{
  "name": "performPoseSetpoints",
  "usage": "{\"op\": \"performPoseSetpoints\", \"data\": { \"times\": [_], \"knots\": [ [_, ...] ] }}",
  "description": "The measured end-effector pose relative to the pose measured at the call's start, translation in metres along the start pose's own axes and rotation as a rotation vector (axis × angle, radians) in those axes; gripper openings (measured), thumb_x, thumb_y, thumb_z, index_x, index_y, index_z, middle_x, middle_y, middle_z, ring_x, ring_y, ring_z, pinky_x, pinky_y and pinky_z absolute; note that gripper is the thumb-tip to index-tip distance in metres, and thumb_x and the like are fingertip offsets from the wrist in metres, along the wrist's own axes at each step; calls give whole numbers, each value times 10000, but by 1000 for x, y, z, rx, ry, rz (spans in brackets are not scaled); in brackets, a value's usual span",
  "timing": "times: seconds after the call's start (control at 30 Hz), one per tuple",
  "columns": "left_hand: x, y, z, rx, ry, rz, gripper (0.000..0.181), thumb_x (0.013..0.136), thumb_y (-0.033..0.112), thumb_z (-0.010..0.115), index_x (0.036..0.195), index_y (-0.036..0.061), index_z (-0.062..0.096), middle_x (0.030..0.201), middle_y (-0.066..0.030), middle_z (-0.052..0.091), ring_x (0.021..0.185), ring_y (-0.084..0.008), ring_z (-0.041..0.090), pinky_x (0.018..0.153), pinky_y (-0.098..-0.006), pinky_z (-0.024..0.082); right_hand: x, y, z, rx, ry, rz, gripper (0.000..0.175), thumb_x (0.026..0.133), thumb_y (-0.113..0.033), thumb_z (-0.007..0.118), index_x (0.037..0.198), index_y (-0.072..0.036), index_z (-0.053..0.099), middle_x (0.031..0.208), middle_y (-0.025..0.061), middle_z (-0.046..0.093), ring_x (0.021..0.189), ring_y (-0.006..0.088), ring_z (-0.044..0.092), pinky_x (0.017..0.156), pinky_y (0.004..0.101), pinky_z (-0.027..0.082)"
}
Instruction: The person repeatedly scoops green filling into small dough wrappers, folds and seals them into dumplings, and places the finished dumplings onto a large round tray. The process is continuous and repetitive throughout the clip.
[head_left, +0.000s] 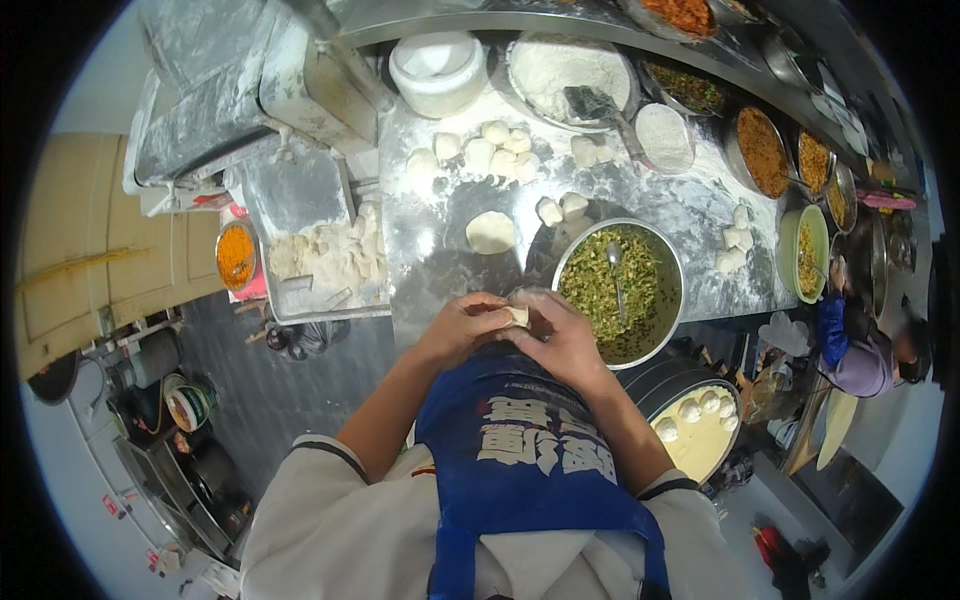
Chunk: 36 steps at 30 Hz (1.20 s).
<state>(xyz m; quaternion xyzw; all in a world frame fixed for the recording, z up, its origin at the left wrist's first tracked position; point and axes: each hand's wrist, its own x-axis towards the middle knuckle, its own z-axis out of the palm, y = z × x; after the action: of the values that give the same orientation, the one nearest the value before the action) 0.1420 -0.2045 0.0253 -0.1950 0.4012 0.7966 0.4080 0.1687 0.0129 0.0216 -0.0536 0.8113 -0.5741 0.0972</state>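
Observation:
A small piece of folded dough (517, 316) is held just over the front edge of the steel worktable, before my apron. My left hand (466, 330) pinches it between thumb and fingers. Around its other side curl the fingers and thumb of my right hand (559, 334), partly hiding it; flour whitens these fingers. Beyond my hands, a flat round dough wrapper (490, 232) lies on the table. Close to my right hand stands a steel bowl (679, 300) of chopped green filling (600, 281), with a metal spoon (618, 281) in it.
Dough pieces (499, 154) lie on the floured table. Behind are a white tub (438, 82) and a flour basin (562, 71). A dough machine (210, 112) stands left. Filling bowls (757, 150) line the right. A steamer (694, 442) holds several buns. Another person (859, 360) is at far right.

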Motion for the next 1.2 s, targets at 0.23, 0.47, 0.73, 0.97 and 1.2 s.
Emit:
{"op": "performPoseSetpoints", "data": {
  "times": [0.23, 0.47, 0.73, 0.97, 1.2],
  "knots": [
    [-23, 10, -56, -253, -88, 190, 193, 975, 99, 815, 1139, 12, 762, 1064, -89, 760, 908, -174, 722, 819, -300, 586, 54, -37, 0, 344, -175, 282, 287, 931, -134, 845, 1188, -20, 785, 1182, 116, 760, 1013, 184, 738, 827, 321, 592],
    [18, 81, -101, 260, 384, 352, 349, 993, 104, 812, 1324, 24, 738, 994, -8, 764, 882, -147, 725, 814, -292, 589, 132, 36, 14, -292, -40, 159, 384, 943, -136, 764, 1300, -6, 706, 1034, 193, 773, 942, 302, 770, 833, 395, 592],
    [131, 103, -67, 1619, 726, 796, 381, 1019, 180, 654, 1368, 30, 687, 1617, -237, 500, 1503, -374, 468, 1205, -462, 430, 162, 19, 18, -586, -179, 345, 417, 953, -283, 780, 1214, 5, 628, 1042, 239, 772, 1002, 448, 741, 882, 511, 584],
    [172, 20, -24, 1903, 363, 632, 684, 1063, 408, 623, 1637, 72, 462, 1780, -125, 300, 1636, -381, 283, 1351, -568, 155, 14, 4, -66, -383, -9, 384, 291, 979, -272, 785, 1118, -28, 707, 827, 193, 749, 748, 372, 755, 691, 448, 580],
    [169, 33, -36, 1374, 390, 604, 640, 917, 314, 807, 1499, 130, 613, 1629, -213, 498, 1489, -428, 487, 1197, -529, 445, -117, -10, -126, -102, 261, 724, 210, 1045, -160, 711, 1134, 28, 734, 807, 81, 745, 621, 134, 651, 596, 316, 527]
  ]
}}
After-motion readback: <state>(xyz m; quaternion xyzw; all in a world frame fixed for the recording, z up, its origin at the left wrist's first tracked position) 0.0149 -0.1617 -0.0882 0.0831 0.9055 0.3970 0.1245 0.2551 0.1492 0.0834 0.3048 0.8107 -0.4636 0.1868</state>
